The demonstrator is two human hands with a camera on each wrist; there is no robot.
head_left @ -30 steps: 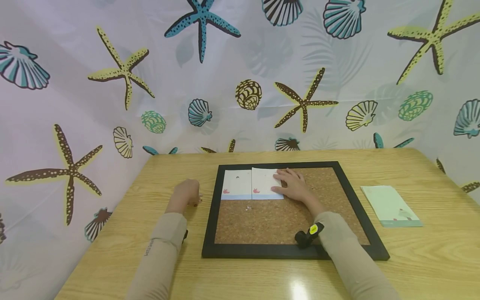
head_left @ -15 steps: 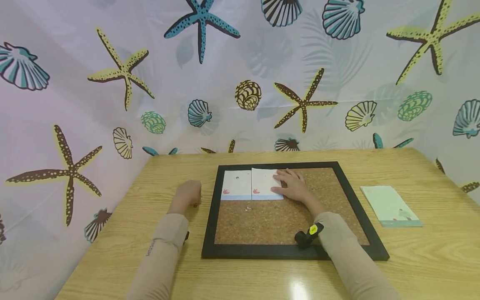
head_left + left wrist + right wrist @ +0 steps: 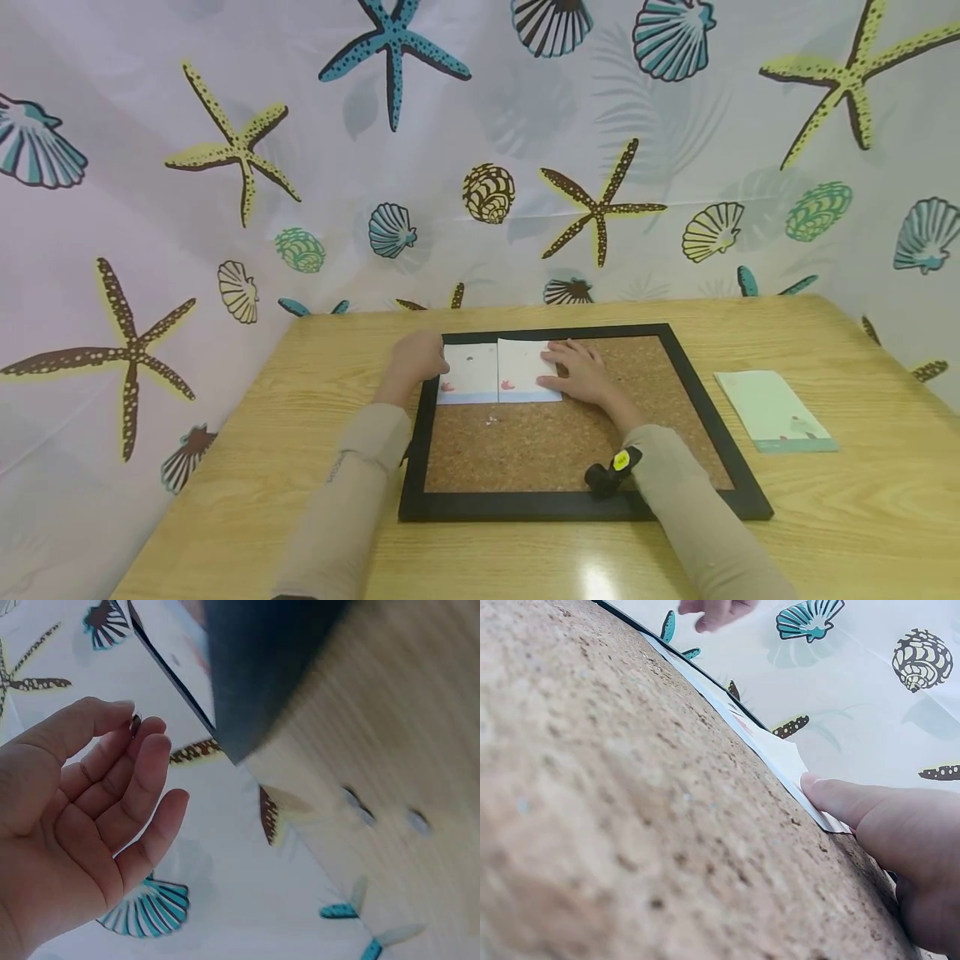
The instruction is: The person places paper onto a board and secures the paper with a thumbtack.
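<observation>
My left hand (image 3: 417,360) is over the left edge of the black-framed cork board (image 3: 525,458), beside the left white card (image 3: 480,379). Between its thumb and forefinger it pinches a small metallic thumbtack (image 3: 136,725). A round dark spot, seemingly a tack head (image 3: 470,359), shows on the left card. My right hand (image 3: 585,375) lies with spread fingers on the right edge of the second white card (image 3: 517,367), its thumb (image 3: 831,793) pressing near the card's lower corner. Both cards lie side by side along the board's top edge.
A pale green sheet (image 3: 776,408) lies on the wooden table (image 3: 885,500) right of the board. A small shiny bit (image 3: 491,420) sits on the cork below the cards. Several small grey tacks (image 3: 419,822) lie on the table left of the board. A patterned curtain (image 3: 420,275) hangs behind.
My left hand has moved right and up from the table to the board's left edge, carrying the thumbtack. The right hand stays on the second card.
</observation>
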